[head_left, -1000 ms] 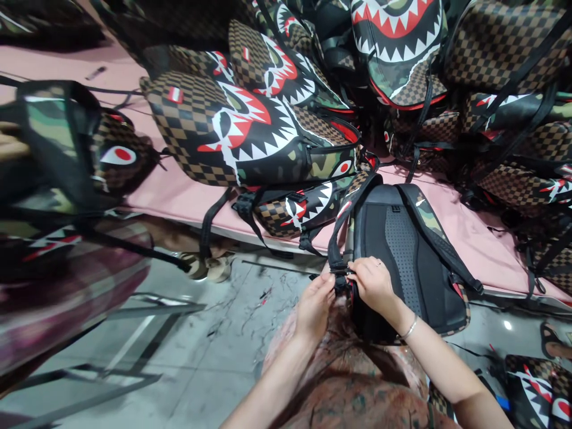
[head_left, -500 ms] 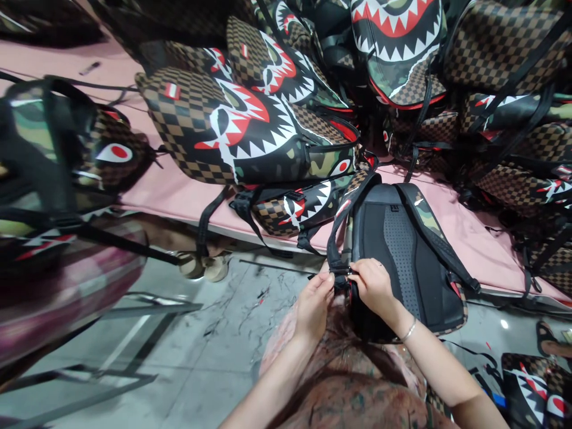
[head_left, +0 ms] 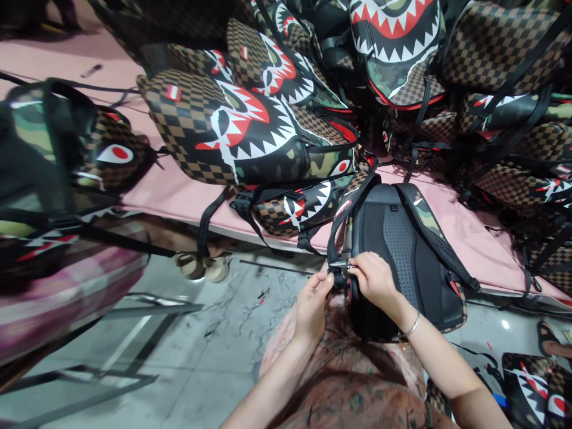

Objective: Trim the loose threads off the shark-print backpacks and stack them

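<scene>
A long, pink-covered tabletop (head_left: 179, 193) slants from 10 o'clock to 3 o'clock of the hands, above a glossy grey tiled floor (head_left: 232, 333) strewn with dark scraps. Brown-and-black checkered backpacks with red-and-white shark mouths crowd it; a large one (head_left: 254, 134) lies at 11 o'clock, and others heap up from 12 to 2 o'clock. At 10 o'clock is a camouflage and checkered bag with black straps (head_left: 114, 154). At 9 o'clock are pink-and-white plaid cloth (head_left: 89, 292) and a pair of beige shoes (head_left: 215, 269); grey metal bars (head_left: 154, 308) stand between 8 and 9. A shark-print bag (head_left: 527, 381) lies on the floor at 4 o'clock, near a foot in a dark sandal (head_left: 552, 342).

The black backpack with a dotted grey back panel (head_left: 400, 244) leans against the table edge at 2 o'clock of the hands, its back panel showing. Its black webbing shoulder strap (head_left: 333, 244) comes down from 12 o'clock to between them. The left hand (head_left: 314, 307) pinches the strap's lower end, thumb against fingers. The right hand (head_left: 374, 279), just beside it, grips a slim silver metal tool (head_left: 342, 264), its tip across the strap. The hands are close but apart.
</scene>
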Demonstrator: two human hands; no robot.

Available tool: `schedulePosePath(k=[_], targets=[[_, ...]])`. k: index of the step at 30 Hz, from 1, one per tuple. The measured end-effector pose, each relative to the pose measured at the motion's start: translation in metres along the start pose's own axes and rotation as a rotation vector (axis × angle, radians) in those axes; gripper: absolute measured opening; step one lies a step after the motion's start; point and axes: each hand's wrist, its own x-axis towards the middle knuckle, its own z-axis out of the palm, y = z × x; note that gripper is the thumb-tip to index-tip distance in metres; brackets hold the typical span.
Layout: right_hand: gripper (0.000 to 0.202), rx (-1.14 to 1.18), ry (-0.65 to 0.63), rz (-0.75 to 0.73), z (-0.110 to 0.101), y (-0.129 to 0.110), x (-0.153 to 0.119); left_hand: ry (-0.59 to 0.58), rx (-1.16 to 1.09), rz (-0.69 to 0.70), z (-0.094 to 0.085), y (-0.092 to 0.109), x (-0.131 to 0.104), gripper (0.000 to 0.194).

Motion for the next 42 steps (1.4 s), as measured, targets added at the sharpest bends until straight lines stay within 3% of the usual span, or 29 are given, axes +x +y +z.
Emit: schedulePosePath(k=[10,15,18,24,27,31,33,38,42], targets=[[0.012,0.164,0.025,0.084,0.004,0.001,0.001,-0.003,-0.016,-0.017,-0.001,0.001,0.001,0.027],[0.012,0.524,0.109,0.373,0.014,0.004,-0.001,-0.026,-0.031,-0.07,0.0,0.008,0.0,0.028],[0.027,0.658,0.04,0.472,0.029,0.003,-0.002,-0.036,-0.038,-0.075,0.002,0.009,-0.001,0.031],[0.025,0.484,-0.089,0.461,0.038,0.001,0.009,-0.036,0.023,0.031,0.0,0.001,0.001,0.035],[0.028,0.36,0.013,0.462,0.028,0.007,0.014,-0.043,0.028,0.007,-0.005,0.001,0.004,0.038],[0.033,0.404,0.136,0.639,0.013,0.015,0.01,-0.057,0.029,-0.043,-0.01,0.005,0.007,0.041],[0.029,0.456,0.118,0.6,0.011,0.013,0.004,-0.062,0.03,-0.062,-0.011,0.008,0.008,0.04],[0.015,0.48,0.099,0.272,0.025,-0.004,-0.011,-0.072,0.037,-0.032,-0.013,0.009,0.009,0.033],[0.004,0.398,0.148,0.263,0.043,-0.007,-0.01,-0.117,0.07,0.006,-0.014,-0.002,0.011,0.036]])
